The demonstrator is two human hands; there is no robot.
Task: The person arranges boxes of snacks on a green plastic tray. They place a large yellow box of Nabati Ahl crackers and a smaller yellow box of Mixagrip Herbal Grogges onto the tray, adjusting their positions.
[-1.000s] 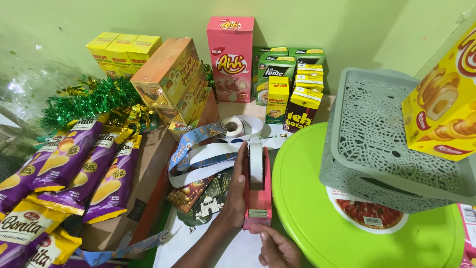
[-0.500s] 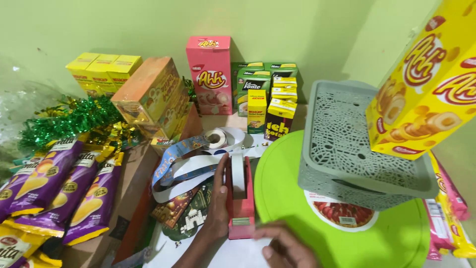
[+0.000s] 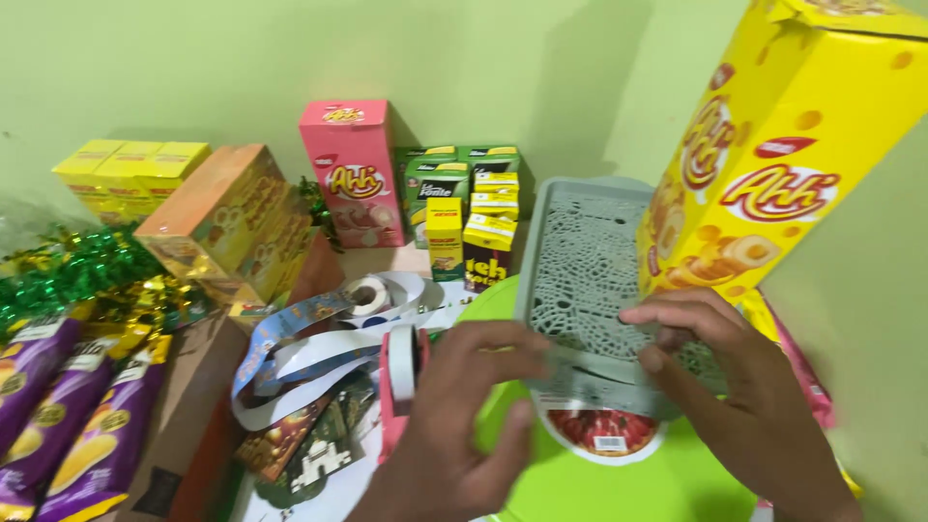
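Observation:
My left hand [image 3: 454, 425] and my right hand [image 3: 749, 396] meet over the near rim of an upturned grey perforated basket [image 3: 590, 261]. A short strip of clear tape [image 3: 590, 365] looks stretched between their fingertips, against the basket's edge. A pink tape dispenser [image 3: 396, 382] stands free just left of my left hand. The basket rests on a round lime-green surface [image 3: 619, 488]. A tall yellow snack box [image 3: 773, 164] stands at the basket's right side.
A red-printed round lid [image 3: 604, 430] lies under the basket's near edge. Behind are a pink box [image 3: 353, 174], small yellow and green cartons [image 3: 474, 208] and an orange box [image 3: 227, 217]. Ribbon loops [image 3: 319, 338], green tinsel [image 3: 82, 266] and purple snack packs [image 3: 68, 411] lie left.
Both hands left the pink dispenser and moved right onto the basket's near rim. The camera swung right and closer, so the yellow box now fills the upper right.

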